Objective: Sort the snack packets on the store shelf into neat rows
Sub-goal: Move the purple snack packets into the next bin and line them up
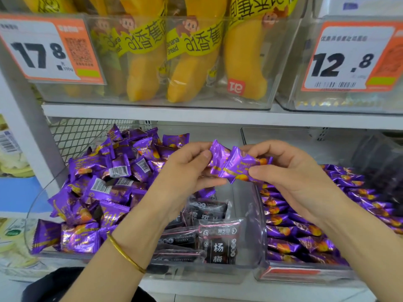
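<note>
My left hand (185, 171) and my right hand (290, 171) hold small purple snack packets (234, 163) together in the air above the lower shelf. The left thumb pinches one packet; the right thumb and fingers pinch the one beside it. A loose heap of the same purple packets (104, 182) fills the clear bin at the left. At the right, purple packets lie in neat rows (305, 225) in another clear bin. Black packets (218, 240) with white characters lie in the middle bin under my hands.
The upper shelf holds clear bins of yellow banana bread packs (185, 62), with price tags 17.8 (43, 51) and 12.8 (349, 59). A wire mesh divider (82, 136) stands behind the heap. Dark packets (379, 162) sit at the far right. A gold bangle (124, 253) circles my left wrist.
</note>
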Motion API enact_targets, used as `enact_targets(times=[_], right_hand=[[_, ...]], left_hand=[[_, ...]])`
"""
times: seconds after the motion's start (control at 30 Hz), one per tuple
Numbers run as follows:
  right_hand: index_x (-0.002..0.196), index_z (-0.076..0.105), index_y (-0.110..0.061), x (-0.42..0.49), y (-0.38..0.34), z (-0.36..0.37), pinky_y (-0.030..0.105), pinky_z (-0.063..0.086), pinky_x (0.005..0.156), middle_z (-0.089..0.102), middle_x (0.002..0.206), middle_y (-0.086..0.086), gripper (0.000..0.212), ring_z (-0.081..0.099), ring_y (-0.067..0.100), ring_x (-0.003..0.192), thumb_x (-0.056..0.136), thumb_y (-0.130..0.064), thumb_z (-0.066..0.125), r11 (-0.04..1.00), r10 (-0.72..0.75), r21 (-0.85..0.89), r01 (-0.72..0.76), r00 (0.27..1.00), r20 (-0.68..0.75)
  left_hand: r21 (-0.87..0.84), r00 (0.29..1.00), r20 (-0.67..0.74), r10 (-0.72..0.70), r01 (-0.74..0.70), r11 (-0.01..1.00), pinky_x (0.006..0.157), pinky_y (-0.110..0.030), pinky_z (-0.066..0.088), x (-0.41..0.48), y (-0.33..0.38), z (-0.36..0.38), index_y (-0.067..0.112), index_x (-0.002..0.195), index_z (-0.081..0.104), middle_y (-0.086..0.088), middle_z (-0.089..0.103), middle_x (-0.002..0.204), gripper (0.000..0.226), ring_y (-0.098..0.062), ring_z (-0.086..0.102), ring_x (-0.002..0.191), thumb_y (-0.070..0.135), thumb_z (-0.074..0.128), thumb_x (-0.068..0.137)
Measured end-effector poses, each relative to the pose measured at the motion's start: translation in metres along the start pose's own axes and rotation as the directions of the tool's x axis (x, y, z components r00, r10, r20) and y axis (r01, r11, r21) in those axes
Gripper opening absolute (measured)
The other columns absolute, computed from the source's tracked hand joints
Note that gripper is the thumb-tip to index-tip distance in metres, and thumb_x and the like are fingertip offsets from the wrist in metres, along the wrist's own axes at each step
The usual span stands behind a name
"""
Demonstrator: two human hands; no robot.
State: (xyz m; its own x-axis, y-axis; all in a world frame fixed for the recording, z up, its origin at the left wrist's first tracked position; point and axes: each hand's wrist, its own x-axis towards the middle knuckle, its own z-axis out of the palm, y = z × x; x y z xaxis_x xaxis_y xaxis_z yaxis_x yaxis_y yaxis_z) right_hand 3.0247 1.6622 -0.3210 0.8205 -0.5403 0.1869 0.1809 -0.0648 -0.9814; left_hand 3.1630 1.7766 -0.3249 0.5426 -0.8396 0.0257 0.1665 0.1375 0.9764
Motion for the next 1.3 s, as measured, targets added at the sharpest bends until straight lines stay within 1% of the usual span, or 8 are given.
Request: enact_targets(times=[0.13,0.23,0.5,0.7,0.87,0.97,1.17,1.3], right_hand=[[0.069,0.071,-0.028,0.0,-0.001,-0.007,0.029,0.05,0.081,0.068,0.11,-0.006,0.019,0.065,0.01,0.09,0.058,-0.012,0.069,0.994,-0.014,-0.104,0.008,0.998,-0.063],[0.072,0.07,-0.029,-0.001,-0.002,-0.011,0.029,0.049,0.082,0.063,0.119,-0.009,0.019,0.065,0.008,0.097,0.06,-0.015,0.071,0.986,-0.017,-0.165,0.01,0.999,-0.039],[0.1,0.065,-0.022,-0.01,-0.006,-0.026,0.042,0.054,0.087,0.067,0.11,0.005,0.045,0.066,0.025,0.09,0.064,0.004,0.072,0.997,0.005,0.072,-0.008,0.999,0.034],[0.087,0.072,-0.013,-0.018,-0.006,-0.071,0.042,0.056,0.082,0.068,0.088,0.013,0.04,0.067,0.028,0.077,0.049,-0.01,0.082,0.989,0.026,0.15,-0.016,0.998,-0.063],[0.083,0.074,-0.019,-0.026,-0.001,-0.164,0.028,0.057,0.074,0.07,0.08,0.006,0.063,0.067,0.017,0.069,0.026,-0.034,0.095,0.996,0.052,-0.054,-0.073,0.945,-0.324],[0.085,0.07,-0.018,-0.029,0.019,-0.199,0.017,0.052,0.066,0.067,0.091,0.009,0.032,0.063,0.009,0.068,0.058,-0.013,0.086,0.926,0.137,-0.275,-0.257,0.911,-0.389],[0.094,0.07,-0.018,-0.011,0.049,-0.208,0.026,0.04,0.099,0.064,0.106,-0.007,0.027,0.058,0.008,0.103,0.071,-0.005,0.077,0.733,0.223,-0.59,-0.339,0.939,-0.262],[0.096,0.069,-0.019,0.003,0.056,-0.208,0.021,0.041,0.097,0.062,0.115,-0.009,0.028,0.056,0.007,0.111,0.074,-0.003,0.075,0.749,0.254,-0.583,-0.315,0.949,-0.186]], left_hand=[[-0.015,0.998,0.068,0.002,-0.001,1.0,0.077,-0.032,0.058,-0.002,-0.002,0.009,0.003,0.108,0.059,-0.015,0.069,0.106,0.042,-0.026,0.068,0.094,0.037,0.061,0.084],[0.142,0.988,0.11,0.111,-0.126,0.982,0.083,-0.032,0.055,-0.002,-0.008,0.013,0.013,0.105,0.059,-0.008,0.069,0.108,0.04,-0.022,0.066,0.099,0.02,0.077,0.071],[-0.002,0.956,0.215,0.201,-0.205,0.979,0.076,-0.024,0.054,0.003,-0.016,0.027,0.011,0.11,0.058,-0.001,0.07,0.102,0.034,-0.015,0.068,0.09,0.012,0.066,0.077],[0.571,0.933,0.229,0.277,-0.36,0.738,0.087,-0.013,0.039,0.018,-0.028,0.046,0.053,0.109,0.051,0.019,0.055,0.11,0.037,0.004,0.049,0.103,0.056,0.066,0.075],[0.716,0.937,0.263,0.231,-0.35,0.604,0.109,-0.034,0.031,0.026,-0.048,0.045,0.042,0.121,0.052,0.015,0.044,0.127,0.049,-0.006,0.034,0.126,0.055,0.051,0.074],[0.708,0.925,0.274,0.264,-0.379,0.596,0.106,-0.033,0.034,0.028,-0.055,0.044,0.039,0.12,0.055,0.016,0.045,0.126,0.047,-0.007,0.035,0.126,0.059,0.054,0.077],[0.68,0.92,0.267,0.286,-0.391,0.621,0.096,-0.025,0.04,0.029,-0.058,0.045,0.043,0.11,0.057,0.031,0.041,0.121,0.03,-0.007,0.038,0.123,0.045,0.051,0.08],[0.684,0.919,0.275,0.284,-0.394,0.613,0.091,-0.012,0.036,0.028,-0.058,0.044,0.045,0.108,0.056,0.031,0.039,0.122,0.025,-0.004,0.037,0.123,0.033,0.056,0.085]])
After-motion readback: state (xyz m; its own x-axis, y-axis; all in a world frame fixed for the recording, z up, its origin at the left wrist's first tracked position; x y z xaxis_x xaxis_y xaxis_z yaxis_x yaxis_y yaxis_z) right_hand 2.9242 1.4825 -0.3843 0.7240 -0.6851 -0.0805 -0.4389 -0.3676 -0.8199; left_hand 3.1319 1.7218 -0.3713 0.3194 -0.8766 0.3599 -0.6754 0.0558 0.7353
